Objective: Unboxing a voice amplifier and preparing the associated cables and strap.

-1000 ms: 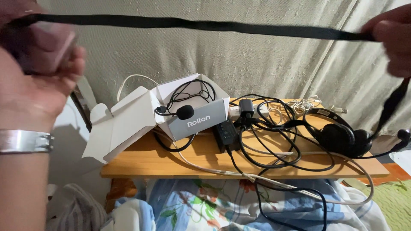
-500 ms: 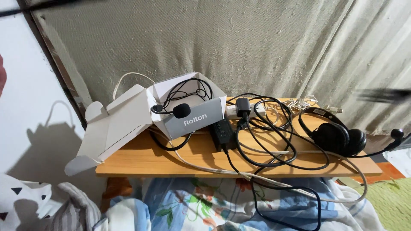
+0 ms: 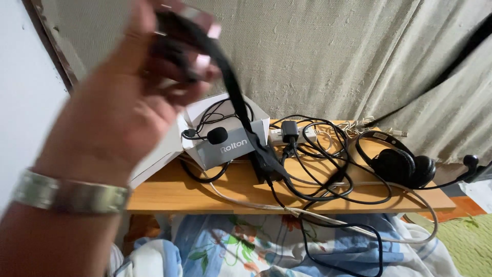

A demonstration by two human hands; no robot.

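The left hand (image 3: pixel 128 97) is raised close to the camera, blurred, its fingers (image 3: pixel 197 61) curled around a black strap (image 3: pixel 238 102) that hangs down toward the tabletop (image 3: pixel 174 192). A metal bracelet (image 3: pixel 69 195) circles the wrist. Behind the hand sits an open white box (image 3: pixel 233 138) with a small black microphone (image 3: pixel 216 135) and its cable inside. Just beside the box lie tangled black cables (image 3: pixel 328 177), a black charger plug (image 3: pixel 289 128) and a black adapter (image 3: pixel 266 161). A black headset (image 3: pixel 402 164) rests at the right end. Floral bedding (image 3: pixel 246 246) lies below the tabletop, and a beige curtain (image 3: pixel 318 56) hangs behind.
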